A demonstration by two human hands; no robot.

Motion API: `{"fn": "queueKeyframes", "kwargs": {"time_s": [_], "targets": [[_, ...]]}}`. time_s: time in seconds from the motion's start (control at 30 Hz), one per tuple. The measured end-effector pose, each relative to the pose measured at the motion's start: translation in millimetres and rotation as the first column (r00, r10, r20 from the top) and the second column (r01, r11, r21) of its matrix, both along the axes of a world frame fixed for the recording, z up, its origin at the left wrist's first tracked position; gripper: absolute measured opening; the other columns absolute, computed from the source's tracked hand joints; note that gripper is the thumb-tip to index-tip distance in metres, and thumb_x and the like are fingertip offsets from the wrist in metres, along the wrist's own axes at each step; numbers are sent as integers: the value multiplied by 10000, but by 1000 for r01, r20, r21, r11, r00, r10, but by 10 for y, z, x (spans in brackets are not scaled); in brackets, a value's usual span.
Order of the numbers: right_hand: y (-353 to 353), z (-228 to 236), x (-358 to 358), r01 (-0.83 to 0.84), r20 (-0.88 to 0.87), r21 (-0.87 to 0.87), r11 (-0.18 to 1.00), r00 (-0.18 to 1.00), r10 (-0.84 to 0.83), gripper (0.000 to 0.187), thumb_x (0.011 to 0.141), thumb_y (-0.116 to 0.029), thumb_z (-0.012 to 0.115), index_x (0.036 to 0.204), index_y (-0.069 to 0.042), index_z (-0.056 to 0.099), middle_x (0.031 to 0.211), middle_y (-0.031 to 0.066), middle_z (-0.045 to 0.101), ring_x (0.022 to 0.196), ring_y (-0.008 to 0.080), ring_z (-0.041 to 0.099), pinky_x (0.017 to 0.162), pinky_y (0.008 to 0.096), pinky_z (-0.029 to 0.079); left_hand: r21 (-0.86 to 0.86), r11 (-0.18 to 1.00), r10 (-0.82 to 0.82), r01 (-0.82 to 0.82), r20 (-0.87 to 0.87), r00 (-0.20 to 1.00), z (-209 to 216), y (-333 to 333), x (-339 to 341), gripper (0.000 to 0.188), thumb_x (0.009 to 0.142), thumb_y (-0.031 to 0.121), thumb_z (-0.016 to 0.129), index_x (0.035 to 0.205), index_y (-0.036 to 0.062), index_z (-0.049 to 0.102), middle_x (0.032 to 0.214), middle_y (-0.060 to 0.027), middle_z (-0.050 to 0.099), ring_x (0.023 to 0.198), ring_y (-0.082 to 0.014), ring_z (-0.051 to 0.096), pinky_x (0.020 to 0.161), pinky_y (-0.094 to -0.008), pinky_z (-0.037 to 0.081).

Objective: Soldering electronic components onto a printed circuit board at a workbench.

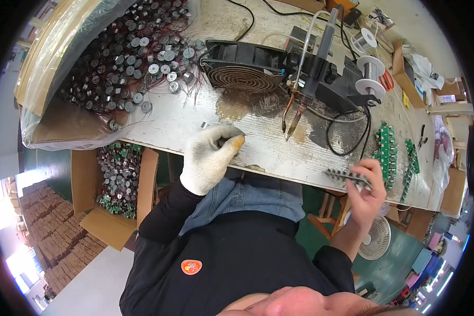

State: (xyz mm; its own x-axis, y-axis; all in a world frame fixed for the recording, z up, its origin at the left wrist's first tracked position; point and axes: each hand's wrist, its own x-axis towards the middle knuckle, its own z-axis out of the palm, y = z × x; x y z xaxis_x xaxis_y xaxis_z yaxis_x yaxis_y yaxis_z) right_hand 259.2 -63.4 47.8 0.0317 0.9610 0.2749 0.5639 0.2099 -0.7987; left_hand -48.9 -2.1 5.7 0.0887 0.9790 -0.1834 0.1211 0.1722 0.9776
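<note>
My left hand [210,152] wears a white knitted glove and is closed in a pinch above the table's front edge. Thin red wires [249,134] poke out from its fingertips; whatever they join to is hidden in the glove. Just beyond the knuckles, a small silver cylinder [204,125] is on the tabletop. Bare, my right hand [367,190] grips a narrow strip of small circuit boards [347,178] over the front edge, at the right. Between the hands and farther back, a soldering iron tip [293,126] points down from a stand, beside a thin feed tube [285,118].
Many small round metal parts with red wires [137,68] heap at the left, spilling from a plastic-lined box [63,126]. A black fan [242,68] stands at the back. Green circuit board panels [387,152] lie at the right, near a wire spool [371,79]. Below left is a filled carton [118,179].
</note>
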Motion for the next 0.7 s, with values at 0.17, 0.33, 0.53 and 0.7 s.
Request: {"fn": "queueKeyframes", "kwargs": {"time_s": [0.17,0.33,0.53,0.7], "targets": [[42,-315,-141,70,-184,-29,997,980,-74,280,788,76,636,1066,70,612,970,105,616,875,160,584,803,264,444,57,998,-18,23,-95,995,11,-1,85,131,846,77,622,887,-38,668,728,-39,620,630,-73,524,599,-223,435],[19,-452,-456,-2,-596,-333,943,776,-209,231,846,43,642,1069,75,589,879,52,643,666,58,581,513,171,426,31,997,-62,65,-89,994,13,-21,194,136,842,89,624,876,-37,663,747,-56,625,640,-82,542,604,-234,450],[124,-503,-828,-146,-557,-456,878,816,-154,140,851,5,660,963,63,599,581,-26,550,486,5,475,444,168,342,-126,986,-113,108,-35,993,53,0,310,151,843,76,603,893,-59,650,737,-49,623,653,-88,567,596,-230,462],[170,-534,-931,-211,-599,-469,857,790,-133,170,860,9,647,1019,56,608,611,-33,548,513,-8,477,454,161,336,-234,961,-124,145,103,987,55,33,371,186,849,115,610,883,-65,646,732,-63,639,667,-72,579,609,-240,477]]}}
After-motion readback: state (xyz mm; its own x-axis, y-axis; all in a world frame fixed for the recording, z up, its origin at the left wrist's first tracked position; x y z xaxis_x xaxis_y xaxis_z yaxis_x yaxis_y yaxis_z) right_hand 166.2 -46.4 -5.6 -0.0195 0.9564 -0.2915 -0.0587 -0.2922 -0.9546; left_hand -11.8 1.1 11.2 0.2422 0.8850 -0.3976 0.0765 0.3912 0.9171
